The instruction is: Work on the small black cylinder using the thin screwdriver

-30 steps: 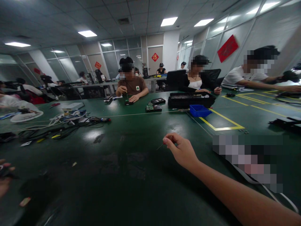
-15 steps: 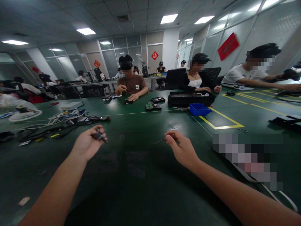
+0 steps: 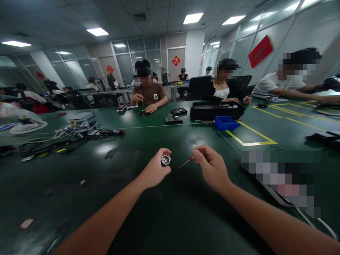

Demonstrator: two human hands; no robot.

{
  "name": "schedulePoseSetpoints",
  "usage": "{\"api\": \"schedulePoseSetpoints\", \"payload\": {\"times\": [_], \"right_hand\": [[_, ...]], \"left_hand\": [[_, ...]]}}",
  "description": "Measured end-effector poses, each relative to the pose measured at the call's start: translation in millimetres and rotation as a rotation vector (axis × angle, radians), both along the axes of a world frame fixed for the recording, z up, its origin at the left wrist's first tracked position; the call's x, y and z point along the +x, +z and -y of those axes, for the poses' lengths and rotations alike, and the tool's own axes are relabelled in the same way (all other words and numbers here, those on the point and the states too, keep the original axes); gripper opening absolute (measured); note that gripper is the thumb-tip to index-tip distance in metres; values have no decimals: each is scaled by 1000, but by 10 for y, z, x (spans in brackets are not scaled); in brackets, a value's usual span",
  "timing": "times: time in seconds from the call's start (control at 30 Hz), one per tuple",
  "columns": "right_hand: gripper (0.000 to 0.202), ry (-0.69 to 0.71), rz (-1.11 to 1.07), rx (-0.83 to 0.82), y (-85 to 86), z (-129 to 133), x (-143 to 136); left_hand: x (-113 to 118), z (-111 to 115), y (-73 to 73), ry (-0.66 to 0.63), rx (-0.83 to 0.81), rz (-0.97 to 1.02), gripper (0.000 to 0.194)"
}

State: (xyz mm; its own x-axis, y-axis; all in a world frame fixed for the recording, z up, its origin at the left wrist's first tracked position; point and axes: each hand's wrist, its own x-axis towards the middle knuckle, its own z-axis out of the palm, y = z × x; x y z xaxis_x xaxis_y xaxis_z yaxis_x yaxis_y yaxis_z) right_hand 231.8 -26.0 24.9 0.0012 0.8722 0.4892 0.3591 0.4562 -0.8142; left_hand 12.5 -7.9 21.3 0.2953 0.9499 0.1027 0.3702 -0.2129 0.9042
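Note:
My left hand (image 3: 154, 171) is closed around a small dark cylindrical part (image 3: 165, 160). Its round silver-rimmed end faces me, with dark openings inside; its exact kind is unclear. To the right, my right hand (image 3: 214, 168) pinches a thin screwdriver (image 3: 186, 163) with a red handle, most of the handle hidden by the fingers. The shaft slants down and left, its tip pointing toward the left hand without touching the cylindrical part. Both hands are above the dark green table (image 3: 148, 226).
Tangled cables (image 3: 77, 140) lie at the left. Beyond my hands are circuit-board devices (image 3: 174, 118), a blue bin (image 3: 226, 123) and a long black housing (image 3: 216, 111). Co-workers sit across the table, one (image 3: 150, 94) handling a small device. A blurred-out patch (image 3: 278, 180) covers something at right.
My left hand has swung right and turned, bringing the cylindrical part near the screwdriver with its round end toward me. My right hand has shifted slightly right, the screwdriver tilting further down.

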Motion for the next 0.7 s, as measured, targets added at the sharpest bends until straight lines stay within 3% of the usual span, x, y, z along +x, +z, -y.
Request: {"api": "schedulePoseSetpoints", "payload": {"times": [0.17, 0.4, 0.7], "right_hand": [[23, 81, -116, -15, -22, 0, -4], [24, 109, -15, -51, -84, -19, -34], [24, 27, 164, -20, -11, 7, -21]], "left_hand": [[-111, -45, -149, 17, 64, -137, 29], [-94, -67, -211, -28, 179, -122, 39], [-124, -94, -217, 55, 223, -90, 38]]}}
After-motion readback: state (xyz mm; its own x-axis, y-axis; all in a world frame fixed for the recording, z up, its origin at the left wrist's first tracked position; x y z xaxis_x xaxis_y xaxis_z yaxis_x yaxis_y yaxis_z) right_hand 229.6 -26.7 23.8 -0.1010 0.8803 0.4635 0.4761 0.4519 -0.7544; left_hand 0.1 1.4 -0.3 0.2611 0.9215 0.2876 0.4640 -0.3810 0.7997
